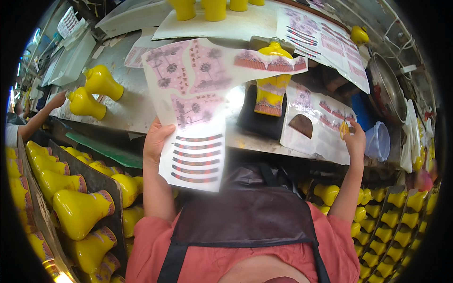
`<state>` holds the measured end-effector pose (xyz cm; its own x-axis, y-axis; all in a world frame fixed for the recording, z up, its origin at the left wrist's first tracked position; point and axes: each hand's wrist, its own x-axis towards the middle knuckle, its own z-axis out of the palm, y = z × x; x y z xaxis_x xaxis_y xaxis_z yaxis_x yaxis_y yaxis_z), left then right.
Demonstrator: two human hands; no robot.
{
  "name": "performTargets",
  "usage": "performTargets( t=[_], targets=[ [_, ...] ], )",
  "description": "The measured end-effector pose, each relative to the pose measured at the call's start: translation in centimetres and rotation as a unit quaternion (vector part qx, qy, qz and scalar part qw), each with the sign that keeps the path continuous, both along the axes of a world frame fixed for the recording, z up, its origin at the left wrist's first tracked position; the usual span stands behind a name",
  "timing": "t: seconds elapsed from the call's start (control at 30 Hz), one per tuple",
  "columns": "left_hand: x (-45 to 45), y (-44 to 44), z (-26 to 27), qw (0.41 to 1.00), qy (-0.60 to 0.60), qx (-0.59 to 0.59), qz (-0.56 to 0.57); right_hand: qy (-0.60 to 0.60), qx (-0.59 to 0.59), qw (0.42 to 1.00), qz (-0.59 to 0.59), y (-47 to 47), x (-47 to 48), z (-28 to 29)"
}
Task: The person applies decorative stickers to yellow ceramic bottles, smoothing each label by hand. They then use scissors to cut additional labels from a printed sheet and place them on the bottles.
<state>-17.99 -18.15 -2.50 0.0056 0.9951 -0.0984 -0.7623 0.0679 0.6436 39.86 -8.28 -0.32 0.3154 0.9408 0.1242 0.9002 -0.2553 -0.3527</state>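
Observation:
My left hand [158, 139] grips the lower left edge of a large decal sheet [155, 95], thumb on its face. Printed on the sheet are pink panels with dark plant motifs, a scalloped red border and several narrow curved bands. Its right arm passes in front of a yellow vase [270, 93], hiding the vase's middle. This vase lies tilted on a black support [247, 120] and bears a patterned band at its base. Over at the right, my right hand [355, 139] has its fingers on the yellow handles of small scissors [344, 129], above another decal sheet [300, 141].
A dark half-round scraper [301, 126] rests on the right sheet. Beside it stands a pale blue bucket [378, 141]. Two yellow vases [104, 83] lie at the left, where another person's hand [57, 100] reaches in. Racks of yellow vases [79, 214] flank me below the worktable [134, 106].

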Motion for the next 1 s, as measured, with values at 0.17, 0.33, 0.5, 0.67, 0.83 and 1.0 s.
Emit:
performTargets(
  t=[0.17,0.33,0.5,0.67,0.83,1.0],
  targets=[
    [-0.4,0.0,-0.6,0.995,0.068,-0.069,0.006,0.097,-0.047,0.989,0.104,-3.1,-2.5,-2.6],
    [-0.1,-0.5,-1.0,1.000,0.001,-0.025,-0.005,0.311,-0.107,0.943,0.055,-3.9,-3.5,-3.0],
    [0.4,-1.0,-1.8,0.999,-0.021,-0.042,-0.023,0.542,-0.104,0.833,0.027,-4.3,-4.7,-1.4],
    [0.6,-1.6,-2.3,0.998,-0.020,-0.039,-0.033,0.670,-0.105,0.726,0.117,-5.9,-8.2,0.1],
    [0.6,-1.7,-2.0,0.998,-0.002,-0.053,-0.032,0.662,-0.211,0.689,0.207,-7.7,-13.2,2.2],
    [0.7,-2.1,-1.6,0.997,-0.051,-0.040,-0.045,0.560,-0.307,0.717,0.280,-7.7,-17.9,3.5]
  ],
)
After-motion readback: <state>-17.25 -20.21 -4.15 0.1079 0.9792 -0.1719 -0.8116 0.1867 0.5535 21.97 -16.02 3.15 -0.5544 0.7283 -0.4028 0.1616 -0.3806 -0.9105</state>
